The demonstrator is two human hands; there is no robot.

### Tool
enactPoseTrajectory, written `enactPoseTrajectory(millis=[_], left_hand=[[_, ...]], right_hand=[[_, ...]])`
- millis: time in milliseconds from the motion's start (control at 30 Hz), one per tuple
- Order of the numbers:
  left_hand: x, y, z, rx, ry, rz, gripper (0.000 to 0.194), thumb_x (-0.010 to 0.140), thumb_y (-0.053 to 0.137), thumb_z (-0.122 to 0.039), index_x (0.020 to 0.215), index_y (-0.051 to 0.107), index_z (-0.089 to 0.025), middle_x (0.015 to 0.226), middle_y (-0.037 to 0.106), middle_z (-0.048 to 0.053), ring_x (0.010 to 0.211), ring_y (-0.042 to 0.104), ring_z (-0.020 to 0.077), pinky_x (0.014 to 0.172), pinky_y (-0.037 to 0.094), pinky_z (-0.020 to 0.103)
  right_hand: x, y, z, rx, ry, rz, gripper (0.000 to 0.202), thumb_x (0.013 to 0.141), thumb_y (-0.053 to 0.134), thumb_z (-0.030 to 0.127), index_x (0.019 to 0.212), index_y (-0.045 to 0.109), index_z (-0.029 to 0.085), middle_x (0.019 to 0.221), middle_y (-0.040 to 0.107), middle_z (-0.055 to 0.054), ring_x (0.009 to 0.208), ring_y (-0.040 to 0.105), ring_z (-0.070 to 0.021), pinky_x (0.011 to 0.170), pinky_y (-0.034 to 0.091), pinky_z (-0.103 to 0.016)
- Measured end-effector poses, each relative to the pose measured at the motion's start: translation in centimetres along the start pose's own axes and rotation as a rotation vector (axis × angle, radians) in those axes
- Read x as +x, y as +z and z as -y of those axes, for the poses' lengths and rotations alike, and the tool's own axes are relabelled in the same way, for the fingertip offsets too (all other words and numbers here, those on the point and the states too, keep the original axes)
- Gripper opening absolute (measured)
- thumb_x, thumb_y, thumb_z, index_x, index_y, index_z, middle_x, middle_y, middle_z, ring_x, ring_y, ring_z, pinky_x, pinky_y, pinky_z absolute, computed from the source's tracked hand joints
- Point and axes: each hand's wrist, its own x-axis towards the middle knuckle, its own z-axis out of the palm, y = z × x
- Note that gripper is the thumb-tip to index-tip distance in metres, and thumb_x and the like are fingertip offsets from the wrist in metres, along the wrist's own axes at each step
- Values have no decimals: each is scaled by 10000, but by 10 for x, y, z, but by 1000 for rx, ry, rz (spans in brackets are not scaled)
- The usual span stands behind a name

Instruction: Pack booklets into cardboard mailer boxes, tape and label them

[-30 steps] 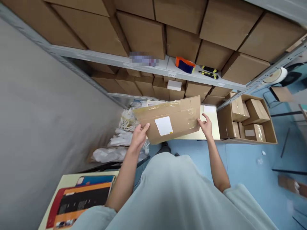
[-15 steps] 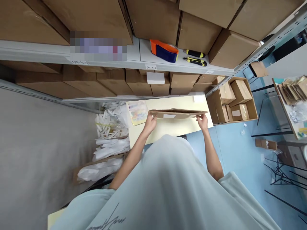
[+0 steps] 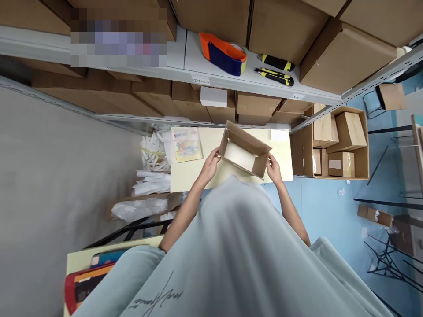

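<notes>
Between my hands is a cardboard box (image 3: 246, 134), unfolded into an open frame and tilted. Through its opening the pale table top shows. My left hand (image 3: 210, 164) grips its left end, with the thumb and fingers on the cardboard edge. At the right end my right hand (image 3: 272, 168) pinches the lower corner. A sheet with a colourful print (image 3: 187, 144) lies on the cream table (image 3: 194, 174) to the left of the box.
Above the table, a grey shelf (image 3: 178, 50) carries cartons, an orange-and-blue tape dispenser (image 3: 223, 55) and black-and-yellow utility knives (image 3: 276, 70). A large carton (image 3: 302, 152) of smaller boxes stands at right. White plastic bags (image 3: 142, 209) fill the left side.
The flat folded cardboard has opened into a box shape and tilted, its right end lower. My hands have come closer together. The view has shifted somewhat.
</notes>
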Motion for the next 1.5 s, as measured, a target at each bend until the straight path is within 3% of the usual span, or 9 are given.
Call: enactPoseTrajectory(millis=[267, 400, 667, 867, 1000, 1133, 1233, 1333, 1500], left_hand=[[-28, 22, -47, -42, -149, -197, 610, 1062, 568, -712, 1332, 793, -214, 1427, 809, 159, 1363, 755, 348, 1223, 606, 573], [-16, 26, -58, -19, -94, -238, 656, 959, 786, -668, 1451, 755, -236, 1625, 708, 161, 1438, 731, 357, 1217, 625, 536], [-32, 28, -70, 270, 27, -69, 510, 1080, 630, -515, 1502, 770, -266, 1607, 730, 99, 1483, 698, 316, 1207, 639, 496], [-42, 24, -68, 526, 128, 136, 602, 1049, 716, -704, 1444, 809, -259, 1489, 786, 117, 1510, 590, 392, 1370, 452, 610], [-26, 14, -66, 540, 131, 217, 853, 862, 859, -841, 1501, 786, -280, 1533, 757, 132, 1468, 560, 435, 1307, 492, 620], [-5, 6, -60, 467, 159, 198, 832, 788, 853, -921, 1352, 871, -310, 1421, 819, 133, 1367, 616, 463, 1231, 543, 630], [13, 9, -51, 452, 128, 107, 723, 855, 788, -924, 1228, 904, -315, 1216, 865, 141, 1250, 684, 453, 1169, 582, 619], [32, 20, -46, 446, 75, -12, 840, 898, 772, -896, 1422, 815, -240, 1152, 832, 183, 1256, 717, 454, 1205, 562, 613], [48, 33, -55, 430, 277, -89, 956, 952, 874, -657, 1722, 523, -212, 1754, 474, 251, 1663, 441, 468, 1380, 384, 604]], right_hand=[[-9, -35, 22, 68, 4, -28, 596, 1029, 695, 711, 1405, 758, 252, 1480, 760, -178, 1201, 791, -305, 944, 739, -477], [-8, -33, 31, 10, -81, 21, 603, 1023, 714, 727, 1424, 758, 279, 1525, 704, -177, 1216, 775, -306, 909, 760, -476], [13, -24, 23, -127, -191, 4, 507, 1056, 703, 652, 1389, 775, 276, 1532, 669, -173, 1246, 728, -315, 899, 768, -498], [30, -23, 11, -289, -246, 67, 257, 1048, 741, 468, 1154, 844, 258, 1546, 685, -167, 1251, 692, -350, 928, 736, -550], [35, -27, 14, -216, -214, 93, 337, 1074, 678, 546, 1069, 865, 266, 1523, 727, -148, 1296, 708, -345, 917, 735, -526], [24, -32, 25, -113, -150, 86, 542, 1075, 610, 725, 1008, 874, 257, 1565, 740, -149, 1368, 720, -357, 985, 725, -533], [11, -31, 30, -73, -106, 57, 676, 1096, 498, 819, 1058, 872, 258, 1563, 752, -146, 1435, 696, -356, 1069, 702, -555], [2, -28, 30, -10, -61, 0, 750, 1105, 418, 851, 1186, 850, 243, 1503, 770, -163, 1387, 726, -332, 1056, 710, -528], [-3, -22, 32, -24, 0, -130, 855, 991, 668, 830, 1660, 576, 306, 1547, 691, -170, 1203, 783, -292, 939, 733, -471]])
